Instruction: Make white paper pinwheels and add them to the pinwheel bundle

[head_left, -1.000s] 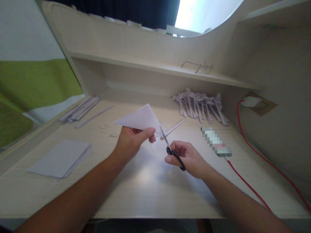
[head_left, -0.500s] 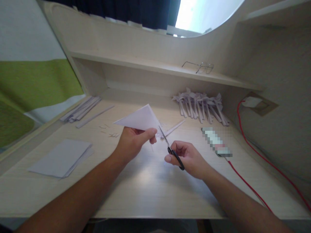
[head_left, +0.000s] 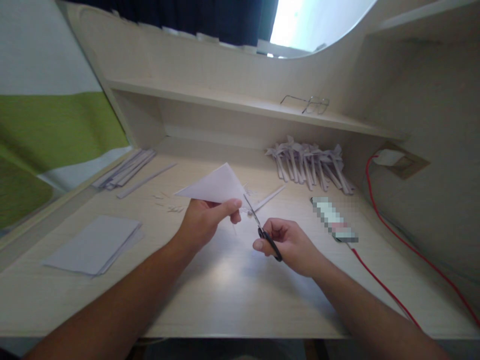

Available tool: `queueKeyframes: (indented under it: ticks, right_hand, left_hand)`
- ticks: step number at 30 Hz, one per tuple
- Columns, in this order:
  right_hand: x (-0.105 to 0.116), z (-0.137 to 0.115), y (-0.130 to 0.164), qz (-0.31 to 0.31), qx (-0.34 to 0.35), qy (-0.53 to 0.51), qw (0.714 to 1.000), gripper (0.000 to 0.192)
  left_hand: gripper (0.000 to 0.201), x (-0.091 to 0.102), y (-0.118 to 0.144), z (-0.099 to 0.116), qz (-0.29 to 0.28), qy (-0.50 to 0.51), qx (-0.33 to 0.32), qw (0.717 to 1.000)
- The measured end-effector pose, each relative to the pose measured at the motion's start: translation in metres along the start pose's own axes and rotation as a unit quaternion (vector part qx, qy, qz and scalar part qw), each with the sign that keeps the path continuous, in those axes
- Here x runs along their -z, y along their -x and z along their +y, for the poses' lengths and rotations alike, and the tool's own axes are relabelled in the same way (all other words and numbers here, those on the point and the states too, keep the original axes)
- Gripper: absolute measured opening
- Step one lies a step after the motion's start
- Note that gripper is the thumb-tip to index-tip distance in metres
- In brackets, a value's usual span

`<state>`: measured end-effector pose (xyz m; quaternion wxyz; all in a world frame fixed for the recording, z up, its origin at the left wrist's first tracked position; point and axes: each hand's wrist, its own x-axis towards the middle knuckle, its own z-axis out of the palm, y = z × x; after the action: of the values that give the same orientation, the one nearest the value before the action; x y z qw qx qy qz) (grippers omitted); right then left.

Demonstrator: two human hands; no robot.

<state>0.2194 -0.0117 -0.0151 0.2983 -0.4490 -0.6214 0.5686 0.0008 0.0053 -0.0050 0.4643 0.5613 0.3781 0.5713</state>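
Observation:
My left hand (head_left: pixel 205 221) pinches a white paper folded into a triangle (head_left: pixel 213 186) and holds it above the desk. Black-handled scissors (head_left: pixel 262 230) are gripped in my right hand (head_left: pixel 290 243), their blades pointing up and left with the tips at the triangle's right corner. A thin paper strip (head_left: pixel 267 198) lies on the desk just behind the blades.
A stack of white sheets (head_left: pixel 93 245) lies at the left on the wooden desk (head_left: pixel 232 290). Long paper strips (head_left: pixel 125 167) sit far left, a pile of folded paper pieces (head_left: pixel 309 162) back right. A red cable (head_left: pixel 390 225) runs along the right. Eyeglasses (head_left: pixel 309 104) rest on the shelf.
The scissors and my right hand have shifted slightly left and up toward the paper's corner. My left hand and the triangle have barely moved.

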Motion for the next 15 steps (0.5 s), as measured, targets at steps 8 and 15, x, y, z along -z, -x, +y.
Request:
queueKeyframes:
  ticks: [8, 15]
  right_hand:
    - [-0.0004, -0.0015, 0.0003, -0.023, 0.013, -0.038, 0.999, 0.045]
    - [-0.0006, -0.0034, 0.0007, -0.018, 0.013, -0.048, 0.999, 0.044]
  left_hand:
    - [0.028, -0.0076, 0.0046, 0.0075, -0.049, -0.020, 0.060, 0.997]
    - [0.025, -0.0084, 0.0038, 0.0015, -0.035, 0.020, 0.044, 0.998]
